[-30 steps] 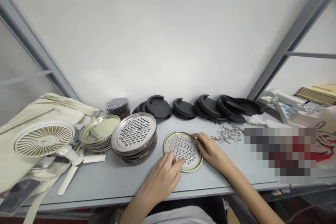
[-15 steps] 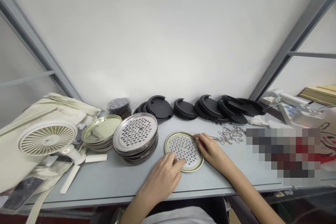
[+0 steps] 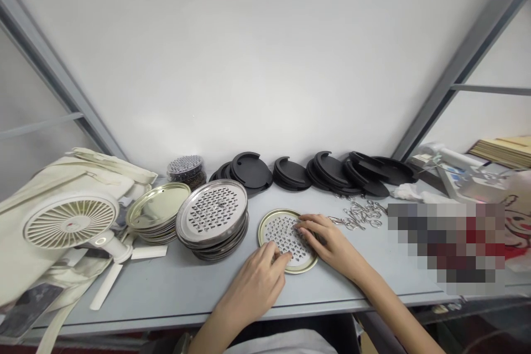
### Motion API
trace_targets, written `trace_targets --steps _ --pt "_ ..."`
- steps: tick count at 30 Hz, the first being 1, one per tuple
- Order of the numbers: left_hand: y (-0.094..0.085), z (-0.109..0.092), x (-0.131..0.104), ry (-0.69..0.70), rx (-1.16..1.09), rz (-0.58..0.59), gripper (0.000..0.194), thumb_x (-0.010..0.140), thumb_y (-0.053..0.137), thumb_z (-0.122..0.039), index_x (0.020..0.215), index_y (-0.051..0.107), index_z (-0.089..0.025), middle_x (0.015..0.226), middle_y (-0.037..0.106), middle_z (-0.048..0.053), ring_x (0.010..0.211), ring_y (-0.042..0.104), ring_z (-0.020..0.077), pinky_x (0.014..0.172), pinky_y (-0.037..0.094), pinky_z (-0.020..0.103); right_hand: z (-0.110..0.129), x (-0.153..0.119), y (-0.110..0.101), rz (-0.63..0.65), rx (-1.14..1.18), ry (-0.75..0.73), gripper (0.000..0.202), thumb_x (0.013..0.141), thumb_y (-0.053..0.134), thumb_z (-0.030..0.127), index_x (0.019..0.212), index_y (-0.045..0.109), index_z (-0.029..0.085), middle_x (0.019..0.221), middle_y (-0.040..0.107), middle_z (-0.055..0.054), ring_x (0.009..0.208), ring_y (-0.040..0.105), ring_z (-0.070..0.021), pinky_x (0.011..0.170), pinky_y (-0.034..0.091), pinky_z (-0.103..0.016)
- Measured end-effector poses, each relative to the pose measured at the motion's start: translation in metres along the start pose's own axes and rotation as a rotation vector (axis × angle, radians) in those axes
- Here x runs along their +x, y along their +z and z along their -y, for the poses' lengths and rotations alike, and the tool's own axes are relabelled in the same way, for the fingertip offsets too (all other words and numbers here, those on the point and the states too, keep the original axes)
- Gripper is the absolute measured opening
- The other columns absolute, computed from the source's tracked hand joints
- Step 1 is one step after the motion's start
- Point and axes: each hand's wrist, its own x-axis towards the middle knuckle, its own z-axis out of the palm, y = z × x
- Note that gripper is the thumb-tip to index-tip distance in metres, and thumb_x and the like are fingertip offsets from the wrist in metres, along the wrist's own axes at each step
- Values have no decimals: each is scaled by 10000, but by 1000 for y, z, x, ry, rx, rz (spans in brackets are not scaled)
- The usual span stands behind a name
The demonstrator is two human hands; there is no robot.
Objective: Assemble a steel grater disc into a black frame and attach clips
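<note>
A round grater disc (image 3: 279, 232), with a grey perforated face inside a gold-coloured rim, lies flat on the table in front of me. My left hand (image 3: 261, 279) grips its near-left side, fingers curled and thumb resting over the holes. Part of the rim is hidden under that hand. My right hand (image 3: 326, 240) rests on the disc's right side, its fingers stretched out over the rim and perforated face. Left of the disc stands a tilted stack of silver grater discs (image 3: 213, 210). Beside that stack are several gold-coloured metal lids (image 3: 160, 204).
Black round holders (image 3: 251, 170) line the wall, near a clear tub of small parts (image 3: 185, 168). Loose metal clips (image 3: 365, 213) lie to the right. A white fan (image 3: 72, 221) and a cream bag (image 3: 25, 254) occupy the left side. A pixelated patch covers part of the right.
My right hand has slid left from the disc's rim, so its fingers now reach over the perforated face. My left hand stays in about the same place.
</note>
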Motion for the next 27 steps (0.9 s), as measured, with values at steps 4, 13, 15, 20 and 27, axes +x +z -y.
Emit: trace_targets --steps 4,13,15,20,27 --pt "-1 -1 0 1 -7 0 279 895 400 -77 1126 493 -204 1000 495 66 967 526 215 826 483 344 2 1 -1 21 26 10 238 952 416 218 1023 642 239 1025 653 -75 974 578 -235 890 449 -405" --pt "-3 -1 2 -12 -36 10 256 902 392 -80 1101 499 -199 1025 494 67 983 520 212 839 476 345 1 2 -2 61 117 10 204 929 437 175 1025 611 225 1004 650 -74 963 583 -213 866 476 -357" --pt "-3 0 2 -11 -47 10 254 904 395 -82 1103 498 -201 1031 495 64 998 517 213 852 471 345 0 2 -1 65 120 17 197 927 442 170 1023 606 222 1005 644 -72 963 579 -209 871 472 -353" --pt "0 2 2 -13 -83 -3 236 899 399 -67 1050 518 -202 1023 499 56 987 519 204 856 465 338 -3 1 -1 63 131 27 195 924 445 160 1010 606 229 1001 640 -64 962 578 -206 874 467 -346" --pt "1 2 1 -7 -85 -22 335 899 387 -65 1188 454 -221 1033 514 57 977 522 213 852 470 366 -3 1 -1 62 145 30 190 916 447 142 996 597 226 989 629 -61 958 573 -202 874 458 -343"
